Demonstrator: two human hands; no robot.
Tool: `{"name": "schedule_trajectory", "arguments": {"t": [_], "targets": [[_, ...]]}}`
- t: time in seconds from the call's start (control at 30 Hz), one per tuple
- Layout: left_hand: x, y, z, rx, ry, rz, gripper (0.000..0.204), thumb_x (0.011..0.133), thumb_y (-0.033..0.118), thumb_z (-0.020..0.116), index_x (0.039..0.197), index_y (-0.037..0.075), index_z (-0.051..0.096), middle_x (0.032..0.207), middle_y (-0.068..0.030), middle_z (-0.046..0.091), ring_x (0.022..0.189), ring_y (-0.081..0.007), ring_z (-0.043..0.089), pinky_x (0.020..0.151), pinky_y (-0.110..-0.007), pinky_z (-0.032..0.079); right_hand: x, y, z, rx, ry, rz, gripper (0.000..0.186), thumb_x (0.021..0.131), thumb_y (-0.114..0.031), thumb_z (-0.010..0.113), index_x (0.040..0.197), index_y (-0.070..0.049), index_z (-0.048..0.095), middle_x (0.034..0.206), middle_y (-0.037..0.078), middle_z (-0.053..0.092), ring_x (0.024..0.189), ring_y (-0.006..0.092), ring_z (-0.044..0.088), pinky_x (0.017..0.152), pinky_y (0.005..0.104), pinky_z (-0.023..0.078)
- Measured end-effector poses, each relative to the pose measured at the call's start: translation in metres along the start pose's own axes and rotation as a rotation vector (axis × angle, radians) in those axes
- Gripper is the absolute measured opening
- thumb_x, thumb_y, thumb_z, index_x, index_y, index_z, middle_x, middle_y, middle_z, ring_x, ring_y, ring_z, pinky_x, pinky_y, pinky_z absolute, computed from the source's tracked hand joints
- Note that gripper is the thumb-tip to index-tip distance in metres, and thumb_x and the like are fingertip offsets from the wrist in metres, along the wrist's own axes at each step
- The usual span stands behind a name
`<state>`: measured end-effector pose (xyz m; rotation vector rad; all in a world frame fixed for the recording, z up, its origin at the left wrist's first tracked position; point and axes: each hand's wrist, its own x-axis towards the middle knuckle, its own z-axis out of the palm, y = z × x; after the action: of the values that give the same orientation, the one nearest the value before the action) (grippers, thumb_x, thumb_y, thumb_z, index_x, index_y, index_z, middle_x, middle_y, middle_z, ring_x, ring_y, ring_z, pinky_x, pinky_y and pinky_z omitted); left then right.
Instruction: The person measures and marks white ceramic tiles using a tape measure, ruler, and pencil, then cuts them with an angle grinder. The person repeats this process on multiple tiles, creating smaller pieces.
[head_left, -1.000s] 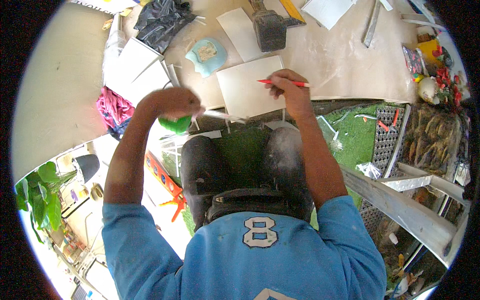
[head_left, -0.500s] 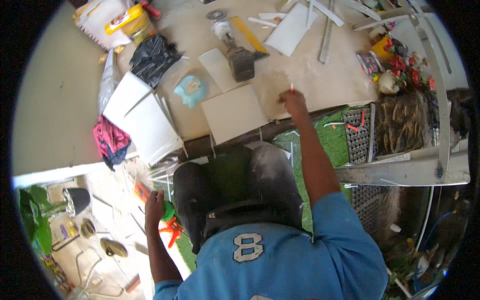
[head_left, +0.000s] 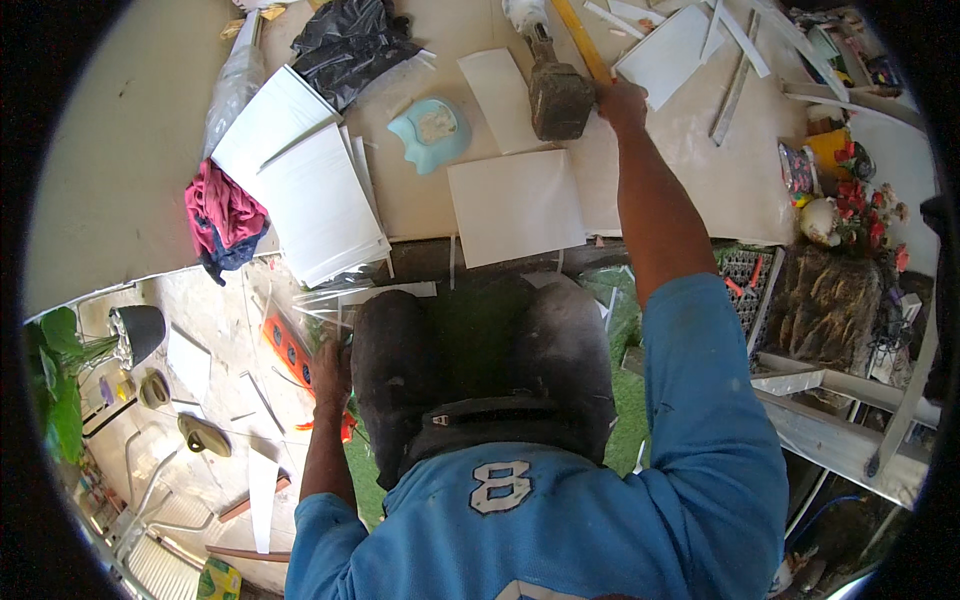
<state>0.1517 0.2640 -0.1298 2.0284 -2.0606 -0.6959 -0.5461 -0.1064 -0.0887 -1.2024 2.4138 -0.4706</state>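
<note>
My right hand [head_left: 624,106] reaches forward across the work surface. Its fingers are closed at the near end of a yellow square [head_left: 582,40], covering the tool's dark end. Just left of that hand lies a cordless power tool with a dusty dark battery [head_left: 561,101]. A white panel [head_left: 517,208] rests at the surface's front edge, before my knees. Down beside my left knee hangs my left hand [head_left: 332,378], close to an orange power strip [head_left: 287,350]. Its fingers are partly hidden, so whether it holds anything does not show.
Stacked white panels [head_left: 318,205] lean at the left by a pink and navy cloth [head_left: 225,220]. A light blue bowl [head_left: 432,133] holds pale material. Black plastic [head_left: 350,52] lies behind. White offcuts [head_left: 668,58] are at the far right, flowers [head_left: 862,210] and a metal ladder [head_left: 850,440] nearer.
My right hand has moved forward from the front edge to the yellow square. The slim red-and-white item it held no longer shows. My left hand shifted slightly forward, and the view has turned.
</note>
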Motion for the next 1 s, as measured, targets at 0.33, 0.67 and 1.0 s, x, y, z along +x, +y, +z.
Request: {"name": "schedule_trajectory", "arguments": {"t": [0.33,0.67,1.0], "targets": [[0.077,0.209,-0.065,-0.436,0.138,0.143,0.016,0.102,0.016,0.076,0.111,0.004,0.076,0.107,-0.0163,0.079,0.102,-0.0358,0.078,0.092,-0.044,0.060,-0.009,-0.009,-0.006,0.004,0.158,0.154,0.101,0.078,-0.064,0.085,0.138,0.013,0.057,0.135,0.029,0.072,0.127,0.0417,0.073,0.109,0.0475,0.057],[0.154,0.287,0.052,-0.722,-0.345,-0.405,0.044,0.093,0.031,0.088,0.115,-0.003,0.073,0.099,-0.0161,0.080,0.098,-0.0251,0.078,0.082,-0.038,0.060,-0.056,0.057,-0.083,0.443,0.468,-0.038,0.037,0.081,-0.027,0.093,0.090,0.001,0.071,0.083,0.008,0.070,0.077,0.0199,0.064,0.073,0.0354,0.052],[0.108,0.267,0.020,-1.489,-0.626,-0.284,0.042,0.108,0.005,0.065,0.149,0.000,0.058,0.139,-0.0178,0.070,0.127,-0.0315,0.070,0.108,-0.047,0.060,-0.359,0.059,-0.171,0.410,0.725,-0.110,0.034,0.098,-0.024,0.079,0.112,0.000,0.058,0.091,0.019,0.067,0.085,0.0376,0.069,0.079,0.0492,0.056]]}}
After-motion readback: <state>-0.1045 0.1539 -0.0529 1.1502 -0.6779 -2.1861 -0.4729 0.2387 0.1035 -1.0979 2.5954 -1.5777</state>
